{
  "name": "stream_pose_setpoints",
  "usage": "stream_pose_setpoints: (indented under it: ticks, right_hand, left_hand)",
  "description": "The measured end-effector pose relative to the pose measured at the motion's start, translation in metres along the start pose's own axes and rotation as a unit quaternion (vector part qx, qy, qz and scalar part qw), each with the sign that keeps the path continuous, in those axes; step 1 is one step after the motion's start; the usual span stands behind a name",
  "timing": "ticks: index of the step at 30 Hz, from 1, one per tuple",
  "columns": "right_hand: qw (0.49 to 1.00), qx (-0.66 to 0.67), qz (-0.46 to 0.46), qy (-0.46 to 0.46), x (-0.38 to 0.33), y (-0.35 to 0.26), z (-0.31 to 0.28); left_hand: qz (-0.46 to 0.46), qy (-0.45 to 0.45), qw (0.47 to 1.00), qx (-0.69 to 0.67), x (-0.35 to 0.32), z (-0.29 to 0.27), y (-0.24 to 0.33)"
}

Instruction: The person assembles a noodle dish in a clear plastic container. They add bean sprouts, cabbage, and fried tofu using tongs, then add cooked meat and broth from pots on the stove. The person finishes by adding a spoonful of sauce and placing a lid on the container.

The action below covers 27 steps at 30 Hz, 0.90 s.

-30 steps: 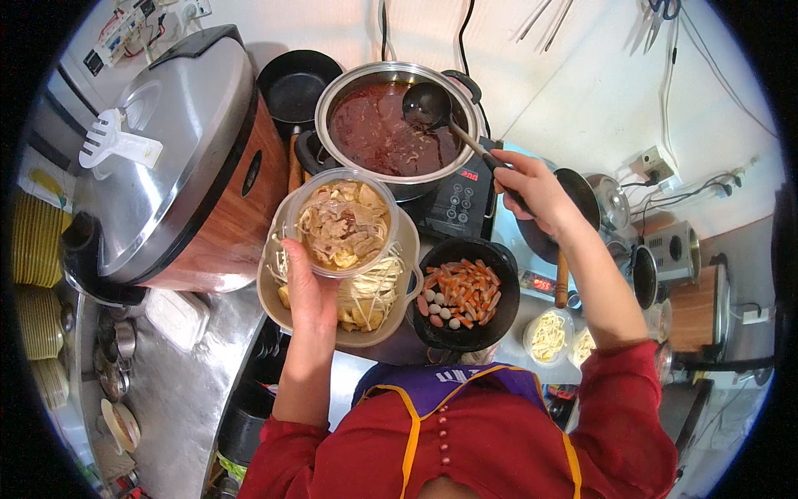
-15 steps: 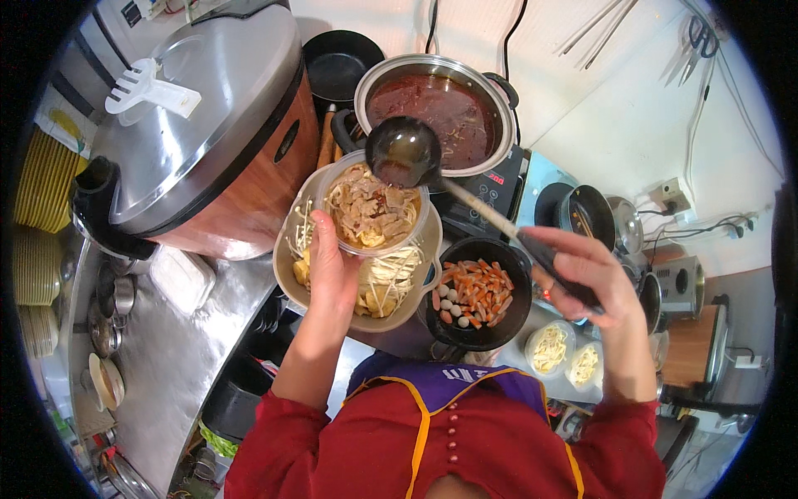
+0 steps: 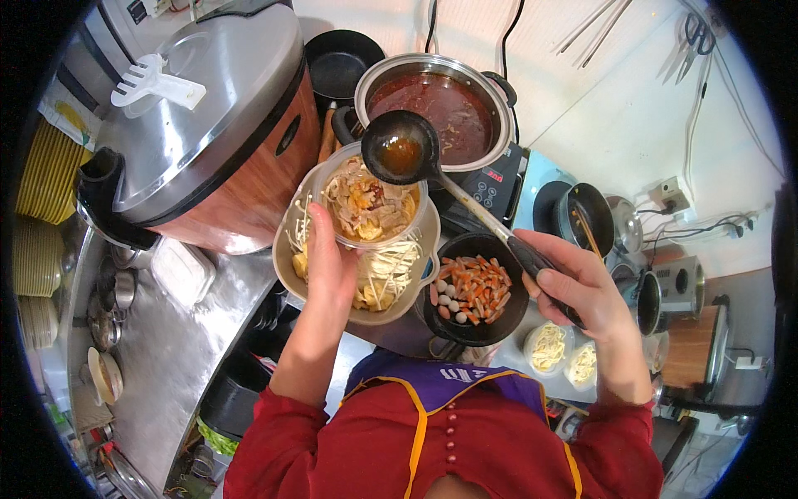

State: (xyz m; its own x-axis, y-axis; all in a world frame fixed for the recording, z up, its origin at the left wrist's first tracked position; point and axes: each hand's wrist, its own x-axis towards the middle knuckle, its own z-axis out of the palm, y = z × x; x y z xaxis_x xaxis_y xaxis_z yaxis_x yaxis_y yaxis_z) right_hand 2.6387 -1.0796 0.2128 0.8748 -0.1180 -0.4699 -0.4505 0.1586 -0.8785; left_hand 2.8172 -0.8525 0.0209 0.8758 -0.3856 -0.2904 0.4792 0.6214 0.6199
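1. Gripping the rim of a clear plastic tub point(image 3: 370, 208), the left hand point(image 3: 326, 266) has its fingers closed around the tub's near side; the tub is filled with noodles and toppings.
2. Right hand point(image 3: 573, 287): closed around the dark handle of a ladle point(image 3: 401, 150), whose bowl holds brown broth and hangs over the far edge of the tub.
3. The two hands are well apart, one at each side of the food.
4. Beige bowl point(image 3: 416, 291): directly under the tub, carrying pale mushrooms and strips of food.
5. Black bowl point(image 3: 474, 291): just right of the beige bowl, filled with orange pieces and small round balls.
6. Steel pot point(image 3: 436, 104): beyond the tub, full of dark red soup, standing on a black cooker point(image 3: 490, 187).
7. Large steel rice cooker point(image 3: 208, 125): left of the pot, with a white paddle point(image 3: 158, 83) lying on its lid.
8. Steel bench point(image 3: 166, 349): lower left, with stacked yellow plates point(image 3: 41, 183) at its far left.
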Motion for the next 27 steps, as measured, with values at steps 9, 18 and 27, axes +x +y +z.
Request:
stream_pose_setpoints:
  ticks: [9, 18, 27]
  right_hand:
    - [0.99, 0.137, 0.025, -0.013, -0.009, -0.001, -0.01]
    - [0.986, 0.148, -0.043, 0.063, 0.035, 0.007, -0.025]
    - [0.899, -0.319, -0.223, 0.201, 0.113, 0.056, -0.038]
  left_hand:
    - [0.001, -0.009, 1.0, -0.018, -0.003, 0.011, 0.004]
    - [-0.014, -0.023, 1.0, -0.001, -0.014, 0.017, 0.001]
    - [-0.012, -0.038, 0.999, 0.01, -0.018, 0.008, -0.001]
